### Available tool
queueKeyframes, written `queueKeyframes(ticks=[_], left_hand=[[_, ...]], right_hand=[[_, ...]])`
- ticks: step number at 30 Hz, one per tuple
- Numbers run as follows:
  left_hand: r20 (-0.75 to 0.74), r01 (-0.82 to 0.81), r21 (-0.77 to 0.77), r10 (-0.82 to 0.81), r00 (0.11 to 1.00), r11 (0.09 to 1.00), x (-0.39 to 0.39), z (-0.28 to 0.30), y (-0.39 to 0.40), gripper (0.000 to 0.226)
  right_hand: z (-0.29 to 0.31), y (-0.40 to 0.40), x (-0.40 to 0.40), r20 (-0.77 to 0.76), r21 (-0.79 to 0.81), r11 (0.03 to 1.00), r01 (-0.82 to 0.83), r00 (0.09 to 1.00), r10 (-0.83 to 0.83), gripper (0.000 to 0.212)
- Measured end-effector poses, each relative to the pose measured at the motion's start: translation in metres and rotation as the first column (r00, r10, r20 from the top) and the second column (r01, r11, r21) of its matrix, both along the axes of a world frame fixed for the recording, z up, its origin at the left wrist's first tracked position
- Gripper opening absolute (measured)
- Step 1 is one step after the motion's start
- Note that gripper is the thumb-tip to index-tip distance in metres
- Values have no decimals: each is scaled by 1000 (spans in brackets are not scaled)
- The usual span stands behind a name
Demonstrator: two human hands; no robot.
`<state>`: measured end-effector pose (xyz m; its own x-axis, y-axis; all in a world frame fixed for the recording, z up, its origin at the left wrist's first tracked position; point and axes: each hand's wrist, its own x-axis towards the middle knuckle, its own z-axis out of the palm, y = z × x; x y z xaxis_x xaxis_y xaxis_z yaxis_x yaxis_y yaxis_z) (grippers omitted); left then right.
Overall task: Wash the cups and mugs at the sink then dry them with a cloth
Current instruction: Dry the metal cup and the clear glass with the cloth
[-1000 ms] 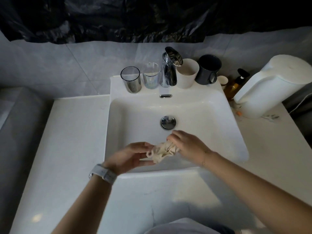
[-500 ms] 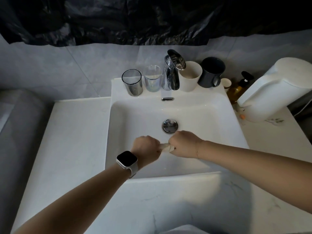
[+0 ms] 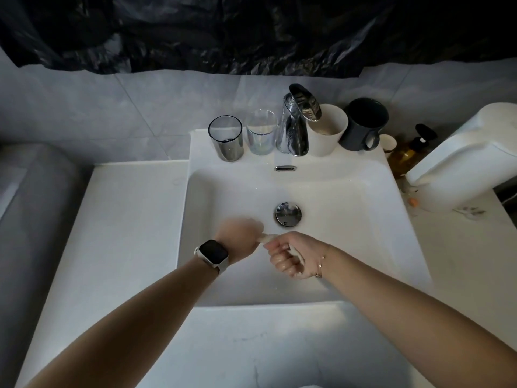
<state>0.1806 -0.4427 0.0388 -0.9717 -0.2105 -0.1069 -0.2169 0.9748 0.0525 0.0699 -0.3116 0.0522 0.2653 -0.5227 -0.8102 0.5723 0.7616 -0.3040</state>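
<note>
While both fists clamp down over the white square sink basin (image 3: pixel 391 219), the small beige cloth (image 3: pixel 267 237) is twisted into a tight rope between them, and that is the whole story right now: it looks like a wringing. Left hand (image 3: pixel 242 240), watch on the wrist, is curled round one end with its knuckles up; right hand (image 3: pixel 292 257) is curled round the other, fingers wet and glistening, wrapped underneath. Only a short pale bridge of fabric shows between the two fists, running left to right across the basin, just in front of the chrome drain plug (image 3: pixel 288 214). The left hand is blurred, so its finger placement is hard to read, and most of the cloth is buried inside the grips. Up on the back ledge, well beyond the hands, wait the smoky grey glass tumbler (image 3: pixel 226 138) and the clear glass tumbler (image 3: pixel 261 133) left of the chrome tap (image 3: pixel 296 124), with the white ceramic cup (image 3: pixel 328 135) and dark grey handled mug (image 3: pixel 363 124) on its right. Judging by reach, the left hand sits nearer the tumblers and the right nearer the mugs. Whether any are washed yet, these frames cannot say. A white dispenser (image 3: pixel 470 163) stands on the counter (image 3: pixel 112 219) at far right, cut off by the frame edge.
</note>
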Motion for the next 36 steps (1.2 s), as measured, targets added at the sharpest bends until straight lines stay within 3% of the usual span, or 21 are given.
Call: queueKeyframes(ticks=[2, 3, 5, 7, 8, 10, 12, 14, 15, 17, 19, 22, 25, 26, 27, 28, 29, 30, 32, 34, 36], left_hand=[[76, -122, 276, 105, 992, 953, 8, 3, 2, 18], [52, -158, 447, 151, 987, 880, 15, 3, 3, 23], [-10, -194, 703, 282, 959, 684, 31, 9, 6, 38], [-11, -196, 873, 419, 908, 447, 43, 16, 7, 31], [17, -201, 920, 476, 879, 338, 46, 22, 10, 22], [21, -184, 954, 559, 829, 237, 49, 34, 11, 6], [-1, -126, 980, 631, 775, 157, 52, 45, 16, 31], [65, -60, 998, 657, 751, -30, 54, 55, 22, 42], [110, -12, 988, 649, 753, -155, 55, 57, 26, 36], [188, 86, 929, 660, 728, -360, 55, 60, 30, 23], [245, 146, 888, 717, 653, -436, 54, 61, 31, 21], [292, 112, 904, 788, 542, -412, 52, 58, 27, 12], [294, -138, 955, 804, 516, -261, 50, 49, 28, 27], [240, -221, 965, 823, 515, -143, 49, 44, 31, 42], [121, -281, 959, 830, 544, 45, 47, 43, 33, 54], [-21, -284, 926, 783, 622, 251, 42, 44, 37, 58], [-128, -209, 899, 689, 713, 384, 37, 49, 42, 54], [-170, -111, 905, 588, 791, 411, 31, 55, 48, 43], [-131, -4, 963, 483, 866, 269, 24, 66, 59, 20], [-89, 5, 987, 531, 842, 158, 19, 74, 69, 18], [-35, -78, 984, 610, 792, 158, 15, 75, 74, 21]], right_hand=[[4, 6, 2, -226, -61, 996, -65, 973, 50, 38], [7, 11, 3, -339, -102, 991, -81, 940, 41, 34], [13, 20, 7, -448, -214, 976, -47, 892, -56, 23], [20, 29, 12, -432, -314, 947, 62, 879, -201, 22], [22, 33, 15, -448, -335, 936, 110, 855, -261, 27], [28, 37, 22, -616, -373, 924, 82, 723, -312, 27], [35, 42, 29, -798, -427, 904, -22, 479, -365, 9], [40, 46, 31, -839, -478, 877, -44, 316, -442, 20], [44, 47, 32, -834, -499, 866, -24, 284, -473, 24], [52, 51, 32, -783, -548, 836, 40, 327, -529, 23], [57, 58, 30, -691, -596, 789, 148, 406, -598, 15], [65, 69, 20, -583, -639, 716, 282, 430, -689, 42], [76, 68, 10, -517, -649, 661, 376, 419, -746, 37], [79, 65, 7, -507, -653, 657, 377, 427, -749, 31], [83, 61, 5, -488, -658, 654, 373, 450, -748, 24], [87, 58, 4, -474, -673, 655, 343, 480, -738, 19], [90, 54, 4, -461, -680, 661, 316, 517, -721, 15], [93, 50, 3, -465, -683, 676, 277, 549, -695, 14], [99, 46, 0, -495, -675, 710, 202, 590, -638, 12], [103, 47, -7, -519, -683, 714, 153, 586, -622, 12], [105, 51, -19, -531, -680, 719, 142, 580, -618, 8]])
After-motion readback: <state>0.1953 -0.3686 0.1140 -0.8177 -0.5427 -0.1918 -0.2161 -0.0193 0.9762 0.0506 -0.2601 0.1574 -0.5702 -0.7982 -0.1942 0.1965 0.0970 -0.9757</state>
